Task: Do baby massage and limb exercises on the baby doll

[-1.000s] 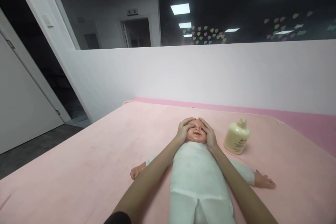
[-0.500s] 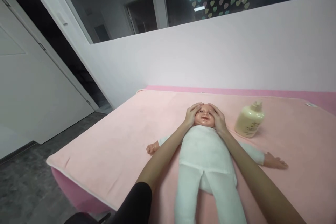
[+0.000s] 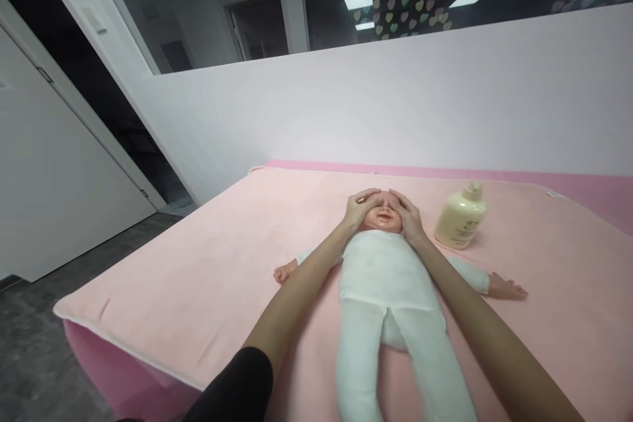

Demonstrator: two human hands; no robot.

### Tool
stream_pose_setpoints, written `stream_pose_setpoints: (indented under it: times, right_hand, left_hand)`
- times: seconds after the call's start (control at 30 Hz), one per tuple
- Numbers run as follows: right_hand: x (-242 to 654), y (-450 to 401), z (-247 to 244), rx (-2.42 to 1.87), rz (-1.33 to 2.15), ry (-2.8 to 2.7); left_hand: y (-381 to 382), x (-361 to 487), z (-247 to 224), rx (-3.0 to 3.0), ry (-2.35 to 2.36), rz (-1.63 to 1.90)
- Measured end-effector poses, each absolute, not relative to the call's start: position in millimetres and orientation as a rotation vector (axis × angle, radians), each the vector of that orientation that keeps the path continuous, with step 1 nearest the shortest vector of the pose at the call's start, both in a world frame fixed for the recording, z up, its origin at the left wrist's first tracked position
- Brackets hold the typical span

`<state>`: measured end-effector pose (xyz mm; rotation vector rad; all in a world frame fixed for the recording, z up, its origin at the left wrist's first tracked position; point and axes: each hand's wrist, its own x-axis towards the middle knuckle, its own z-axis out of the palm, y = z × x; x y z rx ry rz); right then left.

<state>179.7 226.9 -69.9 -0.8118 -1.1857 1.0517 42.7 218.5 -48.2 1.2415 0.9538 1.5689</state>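
Observation:
A baby doll with a white cloth body lies on its back, arms spread and head toward the far side. My left hand cups the left side of its head, fingers curved over the top and thumb across the brow and eye. On the other side my right hand mirrors this, its thumb by the other eye. Both eyes are mostly covered; the nose and mouth show between my hands. My forearms pass over the doll's arms. A pale yellow pump bottle stands to the right of my right hand.
A pink blanket covers the padded table under the doll, its edge dropping off at the left. Behind rises a white wall with a dark window above. A white door and grey floor are on the left.
Both thumbs have moved inward over the doll's eyes, which showed before. My hands still cup its head. The camera view has shifted slightly, with the bottle appearing a little further left.

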Motion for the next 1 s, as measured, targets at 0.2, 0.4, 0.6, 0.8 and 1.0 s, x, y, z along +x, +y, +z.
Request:
stream_pose_setpoints:
  times: [0.2,0.4,0.6,0.8,1.0]
  right_hand:
    - [179.1,228.0,-68.0,-0.785,1.094,-1.072]
    - [181.2,226.5,-69.9,-0.81,1.038,-1.12]
    - [182.3,224.6,-69.2,-0.806,1.056,-1.122]
    - [181.5,228.4,-70.6,-0.767,1.11,-1.064]
    - [182.2,229.7,-73.6,-0.783,1.075,-1.093]
  left_hand:
    - [219.6,44.1,-50.4,1.272,0.887,1.652]
    - [220.9,45.3,-54.5,1.273,0.852,1.634]
    - [222.0,45.6,-56.1,1.187,0.864,1.595]
    - [221.5,44.2,-54.8,1.221,0.841,1.64]
    - [222.9,43.5,-55.8,1.215,0.841,1.644]
